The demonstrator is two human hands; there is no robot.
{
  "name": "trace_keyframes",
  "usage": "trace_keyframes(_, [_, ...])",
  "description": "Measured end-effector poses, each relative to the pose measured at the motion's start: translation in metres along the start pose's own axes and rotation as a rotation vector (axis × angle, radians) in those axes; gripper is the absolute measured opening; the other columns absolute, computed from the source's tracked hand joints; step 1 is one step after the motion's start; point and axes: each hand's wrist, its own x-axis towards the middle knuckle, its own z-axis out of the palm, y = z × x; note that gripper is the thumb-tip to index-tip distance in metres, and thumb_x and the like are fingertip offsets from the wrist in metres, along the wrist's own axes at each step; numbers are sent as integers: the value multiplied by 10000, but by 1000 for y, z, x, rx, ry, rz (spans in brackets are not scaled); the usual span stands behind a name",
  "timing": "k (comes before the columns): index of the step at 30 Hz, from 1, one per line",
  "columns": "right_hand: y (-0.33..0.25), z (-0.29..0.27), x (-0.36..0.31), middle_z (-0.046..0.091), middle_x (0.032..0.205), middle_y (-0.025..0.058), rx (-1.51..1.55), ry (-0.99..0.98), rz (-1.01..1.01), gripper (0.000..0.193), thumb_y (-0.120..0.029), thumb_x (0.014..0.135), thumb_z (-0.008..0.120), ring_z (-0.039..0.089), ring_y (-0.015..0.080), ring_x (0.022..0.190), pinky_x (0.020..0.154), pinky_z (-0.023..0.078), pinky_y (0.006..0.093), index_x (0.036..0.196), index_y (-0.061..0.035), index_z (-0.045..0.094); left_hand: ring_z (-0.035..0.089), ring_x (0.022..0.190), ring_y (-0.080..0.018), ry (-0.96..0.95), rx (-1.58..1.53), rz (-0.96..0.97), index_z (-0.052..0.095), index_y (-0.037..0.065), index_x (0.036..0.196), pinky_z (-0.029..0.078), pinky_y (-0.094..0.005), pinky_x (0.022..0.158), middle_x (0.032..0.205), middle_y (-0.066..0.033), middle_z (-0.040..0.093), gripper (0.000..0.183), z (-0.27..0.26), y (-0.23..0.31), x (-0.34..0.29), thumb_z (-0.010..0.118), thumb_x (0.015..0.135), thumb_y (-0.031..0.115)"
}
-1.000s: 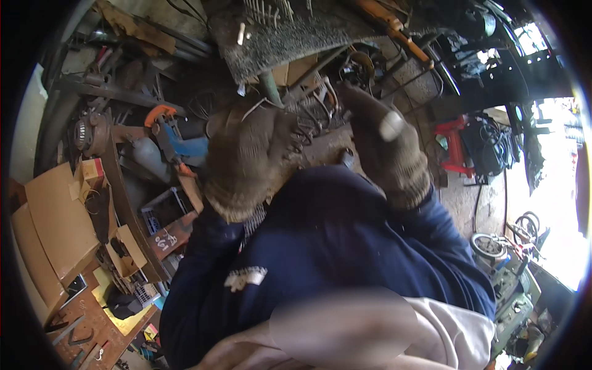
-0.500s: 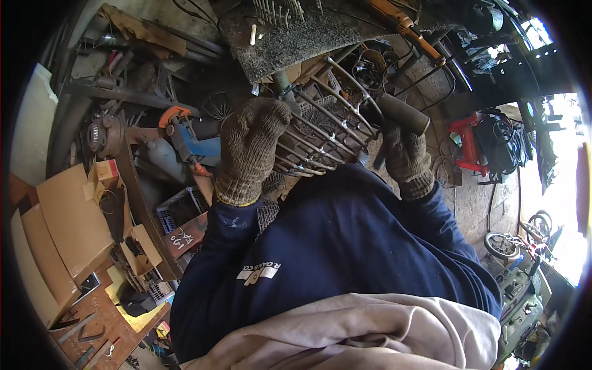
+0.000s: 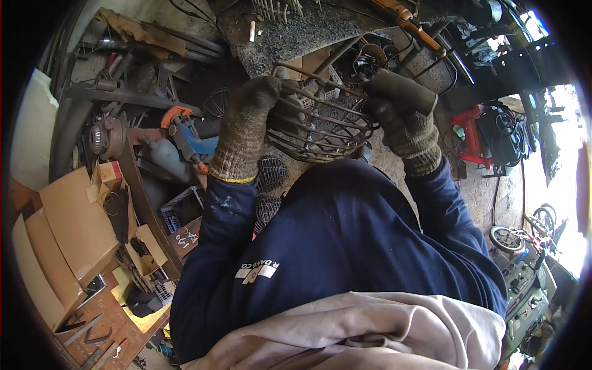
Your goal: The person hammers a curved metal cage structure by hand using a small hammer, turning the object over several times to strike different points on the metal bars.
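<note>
Between my gloved hands I hold a basket of bent metal rods (image 3: 333, 132) with a short, thick pipe on its right side. My left hand (image 3: 245, 131), in a knitted work glove, is closed round the basket's left rim. At the right, my right hand (image 3: 408, 132) grips the basket beside the pipe (image 3: 407, 91); part of the pipe lies over its fingers. The basket hangs tilted in front of my body, its curved rods toward me. Both hands' fingertips are partly hidden.
Ahead stands a dark, grit-covered workbench (image 3: 290, 46), with an orange power tool (image 3: 404, 21) at its right. A blue and orange machine (image 3: 191, 139) is on the left, above cardboard boxes (image 3: 77, 222). A red stool (image 3: 472, 139) stands right; wire cages (image 3: 271, 172) lie below my left hand.
The basket has turned in my hands, showing its rounded rod side more than its rod ends. Both hands have shifted, the left one slightly upward and the right one slightly to the right.
</note>
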Motion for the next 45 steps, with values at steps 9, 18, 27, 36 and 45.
trace_keyframes(9, [-23, 4, 30, 674, 1150, 99, 135, 9, -116, 333, -42, 933, 633, 655, 197, 1046, 902, 542, 310, 1261, -4, 591, 564, 505, -106, -138, -658, -17, 623, 28, 1102, 485, -231, 466, 712, -38, 627, 417, -35, -35, 7, 588, 960, 418])
trace_keyframes(18, [16, -47, -13, 646, 1106, 84, 170, 269, 552, 524, -489, 956, 576, 623, 164, 952, 831, 518, 332, 1249, -55, 583, 574, 843, -92, -433, -1645, -56, 560, 132, 1192, 501, -325, 729, 1023, -19, 590, 403, -62, -99, 11, 427, 1009, 466])
trace_keyframes(27, [-4, -86, -31, 673, 967, 80, 393, 53, 524, 348, -308, 930, 657, 651, 158, 832, 738, 544, 316, 1141, -33, 642, 583, 851, -105, -279, -1027, -86, 566, 134, 1195, 508, -338, 730, 1024, -23, 598, 403, 52, -73, 14, 439, 1004, 466])
trace_keyframes(36, [-3, -133, -40, 680, 954, 83, 316, 7, 447, 297, -101, 855, 698, 677, 185, 837, 770, 577, 337, 1126, 1, 632, 591, 860, -118, -247, -756, -149, 572, 137, 1198, 515, -350, 732, 1025, -27, 607, 403, 154, -65, 8, 451, 999, 465])
trace_keyframes(45, [-25, -167, -43, 667, 956, 77, 543, 17, 523, 281, -74, 834, 697, 664, 165, 829, 756, 570, 327, 1100, -6, 638, 600, 869, -131, -194, -671, -146, 578, 139, 1201, 522, -362, 734, 1026, -31, 616, 403, 201, -75, -1, 463, 993, 465])
